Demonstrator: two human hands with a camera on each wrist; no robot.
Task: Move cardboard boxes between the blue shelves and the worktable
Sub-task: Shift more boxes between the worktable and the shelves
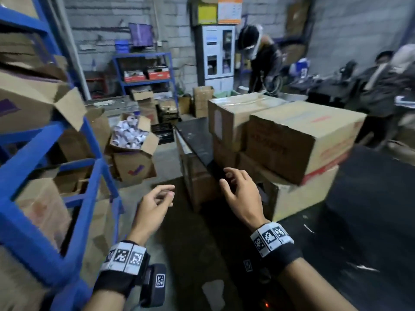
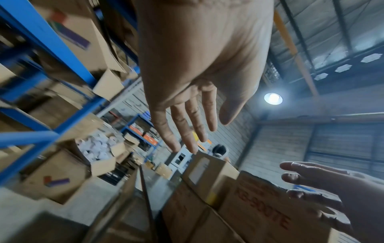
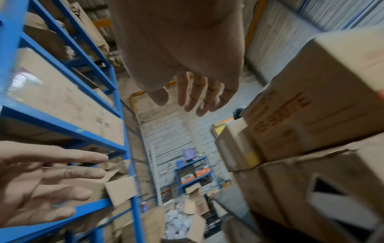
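Both hands empty, in mid-air between shelves and tabletop. Left hand at 7 o'clock in the head view, fingers apart and loosely bent, touching nothing. Right hand near centre, fingers spread and slack, hovering just short of the tabletop edge and of the low box there; contact not seen. Marker bands strapped on both wrists. At 2 o'clock, a stack on the dark tabletop: red-print box on top of the low box, with a taped box just behind it toward 12 o'clock. Same red lettering readable on that box from the left wrist and right wrist views. At 9 o'clock, blue shelves packed with cardboard boxes, one open box with its flaps hanging past the frame. On the floor at 10 o'clock, just beside the shelves, an open carton heaped with small white items. Far wall at 12 o'clock: small blue rack and a white cabinet. A person bent over at 1 o'clock, others blurred at 3 o'clock.
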